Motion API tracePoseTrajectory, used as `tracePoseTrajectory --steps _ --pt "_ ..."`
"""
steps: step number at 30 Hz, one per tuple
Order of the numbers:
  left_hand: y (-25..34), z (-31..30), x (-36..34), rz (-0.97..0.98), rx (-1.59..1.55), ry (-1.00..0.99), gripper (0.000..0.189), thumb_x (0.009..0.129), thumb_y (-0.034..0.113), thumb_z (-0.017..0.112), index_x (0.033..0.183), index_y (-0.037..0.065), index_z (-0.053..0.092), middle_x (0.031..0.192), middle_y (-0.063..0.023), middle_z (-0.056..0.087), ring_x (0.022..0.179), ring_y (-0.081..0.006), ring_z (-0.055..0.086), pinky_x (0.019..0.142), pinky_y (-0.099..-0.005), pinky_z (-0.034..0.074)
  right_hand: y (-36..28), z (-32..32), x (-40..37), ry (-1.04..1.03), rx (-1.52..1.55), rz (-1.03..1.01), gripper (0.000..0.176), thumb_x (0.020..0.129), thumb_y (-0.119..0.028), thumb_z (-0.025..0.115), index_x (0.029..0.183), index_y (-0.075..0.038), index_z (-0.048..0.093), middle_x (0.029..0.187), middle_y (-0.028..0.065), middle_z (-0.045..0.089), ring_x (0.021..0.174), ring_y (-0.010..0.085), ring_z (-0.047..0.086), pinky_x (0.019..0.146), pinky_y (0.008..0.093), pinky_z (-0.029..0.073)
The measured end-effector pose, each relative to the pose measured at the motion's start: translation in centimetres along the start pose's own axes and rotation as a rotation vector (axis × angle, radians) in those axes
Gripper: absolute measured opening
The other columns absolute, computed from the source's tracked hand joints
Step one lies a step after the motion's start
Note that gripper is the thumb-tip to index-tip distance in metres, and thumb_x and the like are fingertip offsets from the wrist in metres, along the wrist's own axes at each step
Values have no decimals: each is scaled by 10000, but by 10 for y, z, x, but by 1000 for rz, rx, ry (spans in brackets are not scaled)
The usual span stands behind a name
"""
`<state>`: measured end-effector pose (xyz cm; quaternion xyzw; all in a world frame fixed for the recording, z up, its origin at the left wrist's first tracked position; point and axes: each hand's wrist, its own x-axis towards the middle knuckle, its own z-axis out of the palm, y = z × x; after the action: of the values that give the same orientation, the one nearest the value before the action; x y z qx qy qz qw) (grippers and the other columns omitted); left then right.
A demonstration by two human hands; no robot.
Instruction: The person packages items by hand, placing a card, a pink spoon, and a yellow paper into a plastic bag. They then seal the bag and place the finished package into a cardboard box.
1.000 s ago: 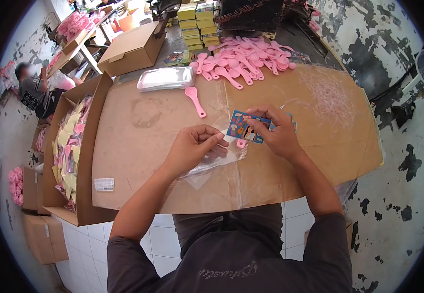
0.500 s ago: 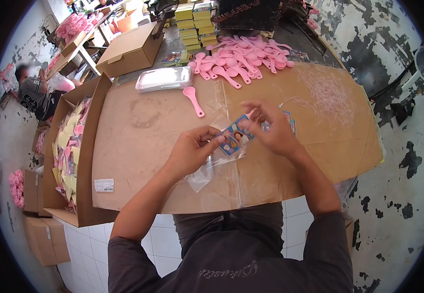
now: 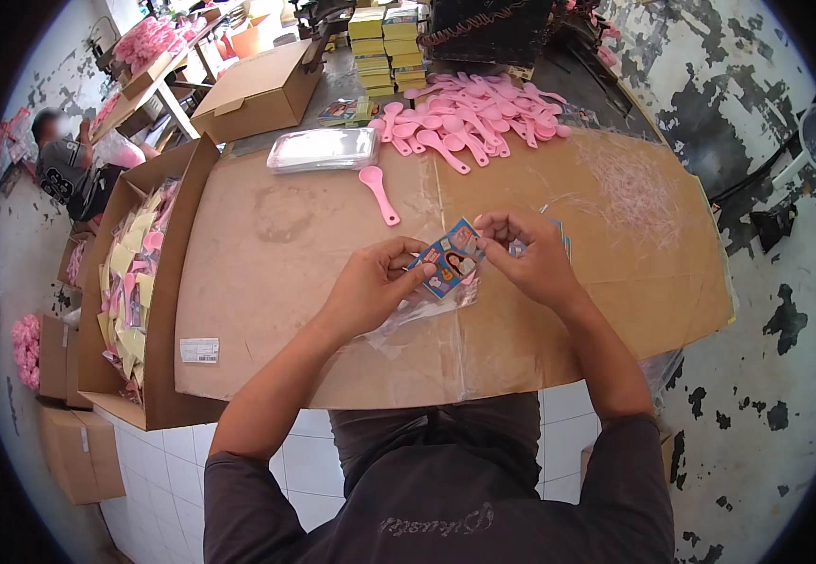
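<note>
My left hand (image 3: 370, 287) grips the left end of a small blue printed card (image 3: 447, 261) between thumb and fingers. At the card's upper right corner, the thumb and forefinger of my right hand (image 3: 532, 256) pinch together on it. Beneath the card lies a clear plastic bag (image 3: 408, 318), crumpled, with a bit of pink showing near its right side. Partly covered by my right hand, more printed cards (image 3: 564, 235) rest on the cardboard. One pink spoon (image 3: 380, 195) lies by itself beyond my left hand.
A heap of pink spoons (image 3: 478, 117) lies at the back, beside a stack of clear plastic bags (image 3: 323, 150). Bundled yellow cards (image 3: 370, 52) stand behind. To the left is an open carton (image 3: 159, 376) of packed pieces. Plastic strands (image 3: 629, 188) lie right. A person (image 3: 65, 164) sits far left.
My right hand has lowered slightly and its fingers have closed at the card's corner. The card's face shows more plainly. The whole view has shifted a little.
</note>
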<state>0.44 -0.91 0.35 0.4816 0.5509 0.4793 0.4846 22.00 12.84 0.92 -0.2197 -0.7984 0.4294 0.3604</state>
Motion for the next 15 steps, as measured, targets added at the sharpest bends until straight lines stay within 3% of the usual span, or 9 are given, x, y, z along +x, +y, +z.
tracePoseTrajectory --steps 2,8,15 --pt "1 1 0 -4 5 -10 261 1039 107 655 1243 -54 631 1077 -84 760 920 -75 704 760 -230 568 -1 3 -2 -14 -134 -118 187 884 -23 731 1067 6 703 822 55 680 704 112 637 649 272 524" --pt "3 2 0 -3 -2 -7 247 1038 98 654 1231 -56 638 1074 -89 759 918 -85 711 775 -228 569 1 4 -1 71 -149 -110 168 869 -25 734 1030 12 705 812 63 668 663 119 627 605 273 508" --pt "-15 5 4 72 -40 29 255 1029 101 665 1219 -68 650 1029 -104 765 909 -100 722 763 -253 584 -5 14 -6 -73 -140 -114 169 867 -29 758 1026 13 717 814 49 672 687 117 632 611 264 506"
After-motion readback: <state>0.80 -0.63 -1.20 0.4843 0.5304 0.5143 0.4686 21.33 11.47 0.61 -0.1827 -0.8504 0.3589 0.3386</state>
